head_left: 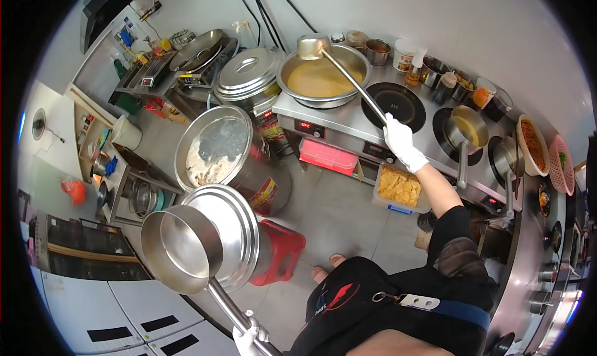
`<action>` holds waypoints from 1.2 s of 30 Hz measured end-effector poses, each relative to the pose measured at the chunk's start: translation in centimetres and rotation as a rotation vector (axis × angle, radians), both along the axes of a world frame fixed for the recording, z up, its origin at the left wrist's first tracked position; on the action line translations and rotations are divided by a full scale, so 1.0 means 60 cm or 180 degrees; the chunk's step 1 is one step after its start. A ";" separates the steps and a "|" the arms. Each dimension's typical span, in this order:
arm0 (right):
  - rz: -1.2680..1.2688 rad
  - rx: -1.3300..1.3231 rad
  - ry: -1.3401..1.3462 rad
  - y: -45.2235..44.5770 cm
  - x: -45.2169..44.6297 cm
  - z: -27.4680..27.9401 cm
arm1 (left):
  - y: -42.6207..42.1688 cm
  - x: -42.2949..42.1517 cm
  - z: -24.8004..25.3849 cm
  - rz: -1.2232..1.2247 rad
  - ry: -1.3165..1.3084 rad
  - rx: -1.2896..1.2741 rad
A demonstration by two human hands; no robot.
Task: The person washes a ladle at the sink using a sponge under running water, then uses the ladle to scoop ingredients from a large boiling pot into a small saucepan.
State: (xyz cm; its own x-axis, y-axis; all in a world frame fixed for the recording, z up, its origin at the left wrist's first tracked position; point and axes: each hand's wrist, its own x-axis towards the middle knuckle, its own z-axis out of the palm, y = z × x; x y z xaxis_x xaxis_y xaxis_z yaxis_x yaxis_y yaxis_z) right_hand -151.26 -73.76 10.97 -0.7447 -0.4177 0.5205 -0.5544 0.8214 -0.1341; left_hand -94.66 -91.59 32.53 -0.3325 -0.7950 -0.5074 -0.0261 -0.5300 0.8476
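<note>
R hand (401, 144), white glove on, has fingers closed round the ladle's (313, 46) long handle (353, 82); ladle cup is up over far side of big bowl (291, 93) w/ yellow broth (323, 82), next to black hot plate (395, 110). L hand (250, 336), also gloved, grips the saucepan (180, 250) handle, pan approx. in front of round metal lid (239, 231), nr tall pot (264, 175) & red stool (283, 247).

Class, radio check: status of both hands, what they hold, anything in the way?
Right hand gripping ladle, bowl at steel basin's far side. Left hand gripping long-handled saucepan. Nothing seen blocking ladle from basin.
</note>
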 end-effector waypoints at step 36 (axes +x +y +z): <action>0.0019 -0.2941 -0.3461 -0.189 0.225 0.230 | -0.413 0.135 -0.068 -0.2107 0.0159 -0.0218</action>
State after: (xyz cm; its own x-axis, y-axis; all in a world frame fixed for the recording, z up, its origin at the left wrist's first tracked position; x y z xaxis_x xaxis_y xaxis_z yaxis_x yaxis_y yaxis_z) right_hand -137.76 -85.11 24.77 -0.9428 -0.2534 -0.2164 0.1665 0.2041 -0.9647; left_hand -86.56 -116.35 28.45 -0.7832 -0.4448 -0.4344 -0.2874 -0.3606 0.8873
